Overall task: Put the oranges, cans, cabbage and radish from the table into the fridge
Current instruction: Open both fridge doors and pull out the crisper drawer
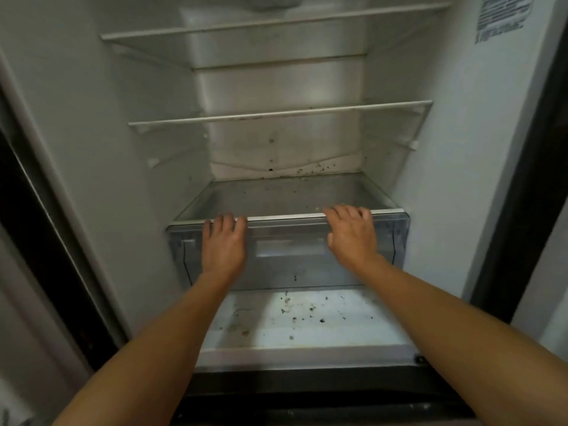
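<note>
The fridge (pixel 436 149) stands open before me, with nothing on its shelves. A clear plastic drawer (pixel 289 256) sits at the bottom under a glass shelf (pixel 285 195). My left hand (pixel 223 244) lies against the drawer's front on the left, its fingers hooked over the top edge. My right hand (pixel 352 233) is on the right side of the drawer front, fingers curled over the same top edge. No oranges, cans, cabbage or radish are in view.
Two more glass shelves (pixel 276 115) sit higher up in the fridge. The white floor (pixel 307 321) under the drawer is speckled with dark crumbs. The fridge's door frame (pixel 46 241) runs down the left, and a label (pixel 501 16) is stuck at the upper right.
</note>
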The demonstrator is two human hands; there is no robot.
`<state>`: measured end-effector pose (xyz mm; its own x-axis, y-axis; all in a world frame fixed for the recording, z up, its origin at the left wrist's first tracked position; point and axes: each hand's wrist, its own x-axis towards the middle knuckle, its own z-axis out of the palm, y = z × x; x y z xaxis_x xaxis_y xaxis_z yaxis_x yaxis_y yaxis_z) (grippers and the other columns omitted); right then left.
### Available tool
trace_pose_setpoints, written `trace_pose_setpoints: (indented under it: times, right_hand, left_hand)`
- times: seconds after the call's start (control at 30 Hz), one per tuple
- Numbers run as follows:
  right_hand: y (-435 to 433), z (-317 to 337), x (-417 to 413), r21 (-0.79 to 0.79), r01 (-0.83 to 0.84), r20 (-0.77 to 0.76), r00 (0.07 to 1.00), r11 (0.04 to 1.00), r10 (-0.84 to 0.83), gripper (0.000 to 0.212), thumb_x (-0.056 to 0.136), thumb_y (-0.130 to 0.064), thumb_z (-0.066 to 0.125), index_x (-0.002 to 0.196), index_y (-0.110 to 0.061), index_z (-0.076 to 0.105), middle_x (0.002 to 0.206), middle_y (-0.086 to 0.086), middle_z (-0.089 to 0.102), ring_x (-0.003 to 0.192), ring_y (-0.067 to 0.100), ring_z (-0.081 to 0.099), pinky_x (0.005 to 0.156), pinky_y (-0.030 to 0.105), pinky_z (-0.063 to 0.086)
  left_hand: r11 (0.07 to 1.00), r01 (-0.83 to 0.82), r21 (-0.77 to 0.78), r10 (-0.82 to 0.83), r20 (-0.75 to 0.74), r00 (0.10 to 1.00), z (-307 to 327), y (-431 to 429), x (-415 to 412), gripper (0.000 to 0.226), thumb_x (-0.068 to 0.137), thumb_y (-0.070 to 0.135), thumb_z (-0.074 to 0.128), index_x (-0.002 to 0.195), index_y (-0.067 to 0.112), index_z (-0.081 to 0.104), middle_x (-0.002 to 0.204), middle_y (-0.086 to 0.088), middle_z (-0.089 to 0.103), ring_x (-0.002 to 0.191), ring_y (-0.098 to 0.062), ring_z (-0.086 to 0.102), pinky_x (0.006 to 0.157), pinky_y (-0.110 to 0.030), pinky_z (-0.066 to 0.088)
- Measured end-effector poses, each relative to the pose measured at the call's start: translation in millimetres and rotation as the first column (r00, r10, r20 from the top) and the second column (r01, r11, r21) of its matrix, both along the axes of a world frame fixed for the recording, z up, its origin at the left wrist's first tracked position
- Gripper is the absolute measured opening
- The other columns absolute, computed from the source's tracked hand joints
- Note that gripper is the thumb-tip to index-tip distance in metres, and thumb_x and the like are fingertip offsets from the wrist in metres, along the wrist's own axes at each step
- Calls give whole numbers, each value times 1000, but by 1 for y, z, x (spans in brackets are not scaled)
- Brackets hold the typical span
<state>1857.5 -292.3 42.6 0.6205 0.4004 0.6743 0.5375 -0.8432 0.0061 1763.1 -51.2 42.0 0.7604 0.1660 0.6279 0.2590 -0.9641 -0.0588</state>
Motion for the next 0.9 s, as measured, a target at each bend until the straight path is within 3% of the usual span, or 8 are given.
trace_pose_setpoints:
  times: [0.2, 0.37, 0.5, 0.9]
  right_hand:
    - [-9, 0, -21, 17, -7, -4, 1000, 1000, 7, 52, 75, -5, 68, 126, -11, 58, 122, 10, 63, 115, 29, 55, 96, 42, 33]
    - [-17, 7, -64, 31, 59, 14, 998, 998, -59, 37, 74, -5, 66, 110, -12, 64, 99, 8, 65, 95, 31, 57, 90, 42, 33]
    - [-27, 9, -102, 53, 76, 39, 996, 996, -78, 37, 64, -2, 72, 99, -12, 68, 86, 8, 65, 83, 31, 58, 81, 37, 27]
    - [-50, 11, -197, 70, 91, 16, 996, 993, -93, 33, 71, -4, 66, 104, -13, 67, 91, 8, 65, 89, 31, 55, 81, 39, 30]
  left_hand:
    - [997, 11, 80, -11, -10, 1000, 5, -8, -21, 35, 75, 0, 63, 110, 4, 61, 106, -24, 64, 106, -42, 58, 90, -53, 44]
    - [995, 42, 91, -42, 1, 999, 12, -15, -63, 28, 75, 1, 64, 101, 6, 58, 91, -17, 60, 87, -36, 56, 91, -49, 42]
    - [988, 84, 133, -82, -18, 996, 14, -18, -99, 23, 73, 7, 71, 90, 11, 56, 82, -12, 56, 77, -31, 50, 76, -41, 42]
    - [979, 167, 120, -175, 59, 983, 12, -39, -187, 9, 85, 15, 62, 91, 12, 56, 82, -11, 54, 77, -30, 48, 72, -41, 36]
